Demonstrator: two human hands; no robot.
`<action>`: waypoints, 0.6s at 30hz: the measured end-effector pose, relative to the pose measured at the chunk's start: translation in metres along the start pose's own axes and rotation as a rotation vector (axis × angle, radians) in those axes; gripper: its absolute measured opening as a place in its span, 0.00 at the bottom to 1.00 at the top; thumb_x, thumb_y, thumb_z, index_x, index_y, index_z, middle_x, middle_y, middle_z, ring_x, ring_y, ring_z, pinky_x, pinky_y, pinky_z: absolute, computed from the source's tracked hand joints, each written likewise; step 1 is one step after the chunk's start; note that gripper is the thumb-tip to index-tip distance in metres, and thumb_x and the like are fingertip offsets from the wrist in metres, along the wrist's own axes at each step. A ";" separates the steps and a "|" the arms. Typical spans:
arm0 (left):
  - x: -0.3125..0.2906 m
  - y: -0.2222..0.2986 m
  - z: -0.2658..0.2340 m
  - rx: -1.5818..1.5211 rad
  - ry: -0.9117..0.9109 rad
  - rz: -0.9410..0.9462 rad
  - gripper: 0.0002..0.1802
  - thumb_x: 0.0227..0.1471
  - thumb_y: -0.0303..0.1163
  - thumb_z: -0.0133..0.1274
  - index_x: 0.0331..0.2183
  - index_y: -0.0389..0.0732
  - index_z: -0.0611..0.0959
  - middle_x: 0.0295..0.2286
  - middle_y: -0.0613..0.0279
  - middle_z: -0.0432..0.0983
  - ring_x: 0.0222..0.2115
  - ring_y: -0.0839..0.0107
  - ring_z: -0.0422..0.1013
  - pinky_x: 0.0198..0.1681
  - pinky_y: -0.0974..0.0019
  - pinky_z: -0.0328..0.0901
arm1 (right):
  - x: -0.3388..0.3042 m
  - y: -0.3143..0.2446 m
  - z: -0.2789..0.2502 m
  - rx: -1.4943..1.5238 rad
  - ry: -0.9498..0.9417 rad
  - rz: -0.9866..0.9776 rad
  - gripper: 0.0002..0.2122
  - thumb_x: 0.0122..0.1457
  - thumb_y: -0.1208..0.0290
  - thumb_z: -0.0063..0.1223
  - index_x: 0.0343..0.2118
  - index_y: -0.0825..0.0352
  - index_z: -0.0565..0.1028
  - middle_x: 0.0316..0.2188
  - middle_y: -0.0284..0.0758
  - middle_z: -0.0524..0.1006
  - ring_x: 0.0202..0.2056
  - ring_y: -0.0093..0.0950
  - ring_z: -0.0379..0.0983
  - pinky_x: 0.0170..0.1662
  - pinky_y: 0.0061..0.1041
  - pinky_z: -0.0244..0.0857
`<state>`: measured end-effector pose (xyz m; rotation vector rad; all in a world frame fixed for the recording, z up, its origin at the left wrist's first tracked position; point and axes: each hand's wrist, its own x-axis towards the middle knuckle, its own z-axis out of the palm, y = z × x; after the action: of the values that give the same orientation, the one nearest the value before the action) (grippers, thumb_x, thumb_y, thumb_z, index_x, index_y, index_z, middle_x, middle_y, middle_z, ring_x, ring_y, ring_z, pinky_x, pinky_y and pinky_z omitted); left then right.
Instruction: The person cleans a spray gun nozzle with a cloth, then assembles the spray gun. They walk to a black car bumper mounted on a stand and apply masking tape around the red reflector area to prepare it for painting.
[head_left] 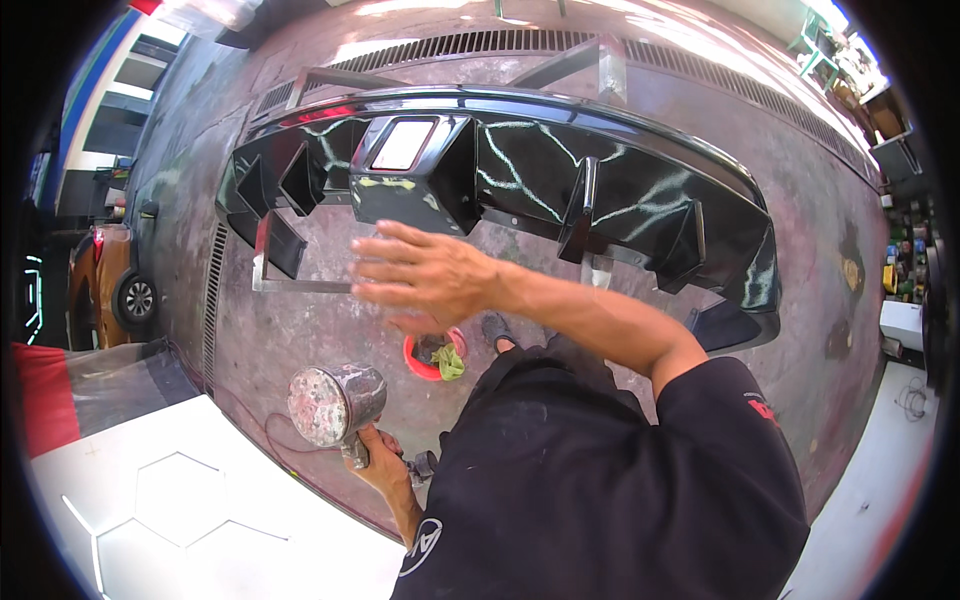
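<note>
My left hand [382,468] is wrapped round the grip of a spray gun, low and to the left. The gun's round, paint-spattered metal cup [337,403] faces up at me. Bare and slightly blurred, my right hand [425,273] reaches across in front of my body with its fingers stretched out and nothing in it. Beyond that hand lies a glossy black car bumper diffuser [530,165] with fins. Pale branching streaks show on its surface, and dull greyish patches mark its boxy middle section [400,200]. From this view I cannot tell whether my right fingers touch it.
A metal stand [300,287] supports the diffuser. By my foot [497,330] sits a red bucket [410,352] with cloth and something yellow-green in it. A white panel [200,500] fills the lower left. An orange vehicle [105,270] stands far left, and a floor drain grate [480,43] runs behind.
</note>
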<state>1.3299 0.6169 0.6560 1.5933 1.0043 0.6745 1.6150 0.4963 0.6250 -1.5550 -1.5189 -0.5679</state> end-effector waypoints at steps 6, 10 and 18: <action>-0.013 -0.011 -0.007 -0.036 0.060 -0.006 0.15 0.68 0.36 0.56 0.37 0.33 0.79 0.26 0.62 0.75 0.15 0.78 0.63 0.17 0.70 0.58 | 0.041 0.082 -0.008 -0.124 -0.172 -0.136 0.27 0.63 0.54 0.59 0.61 0.62 0.71 0.62 0.43 0.72 0.70 0.42 0.60 0.76 0.47 0.45; -0.022 -0.017 -0.009 -0.034 0.117 -0.014 0.15 0.69 0.36 0.56 0.37 0.33 0.78 0.23 0.63 0.73 0.15 0.78 0.63 0.16 0.70 0.58 | 0.010 0.078 0.014 0.030 -0.274 -0.242 0.29 0.61 0.53 0.61 0.60 0.63 0.71 0.61 0.45 0.72 0.69 0.43 0.60 0.74 0.48 0.49; -0.011 -0.036 -0.022 -0.046 0.075 -0.014 0.13 0.68 0.34 0.55 0.35 0.34 0.78 0.20 0.65 0.70 0.15 0.77 0.63 0.18 0.69 0.58 | -0.059 -0.027 0.049 0.526 -0.595 0.225 0.21 0.65 0.53 0.56 0.51 0.67 0.79 0.48 0.46 0.80 0.55 0.48 0.74 0.58 0.44 0.67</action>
<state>1.2970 0.6196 0.6282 1.5295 1.0466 0.7478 1.5687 0.5002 0.5588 -1.4976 -1.7002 0.4409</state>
